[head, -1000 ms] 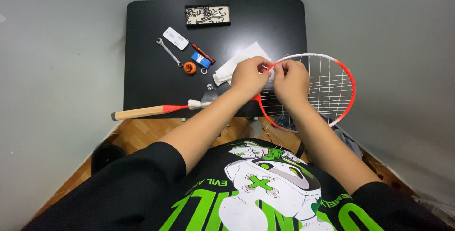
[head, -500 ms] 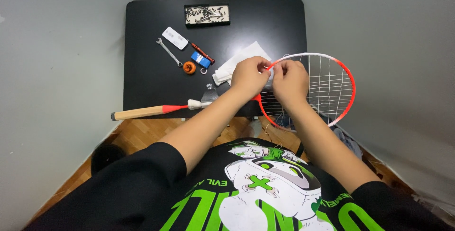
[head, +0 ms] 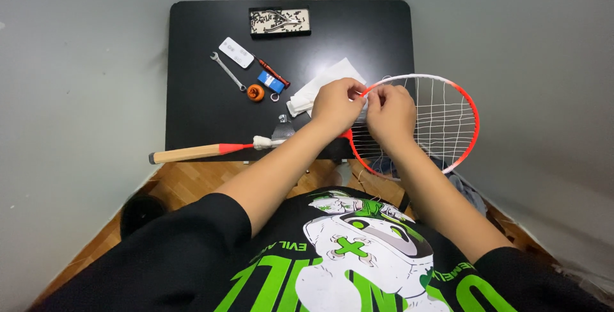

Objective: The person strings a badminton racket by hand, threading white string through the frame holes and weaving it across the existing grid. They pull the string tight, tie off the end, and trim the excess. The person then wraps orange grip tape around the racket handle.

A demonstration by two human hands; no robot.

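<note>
Both hands pinch the racket (head: 441,123) at its frame's near-left rim: left hand (head: 336,106) and right hand (head: 390,112) each in a narrow grip, touching. Its wooden handle (head: 188,153) lies far left along the tabletop (head: 198,94) edge.

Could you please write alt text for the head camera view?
Both hands, left hand and right hand, pinch at the rim of a red and white racket lying half across a black table. A wrench, orange spool and white cloth lie nearby.
</note>
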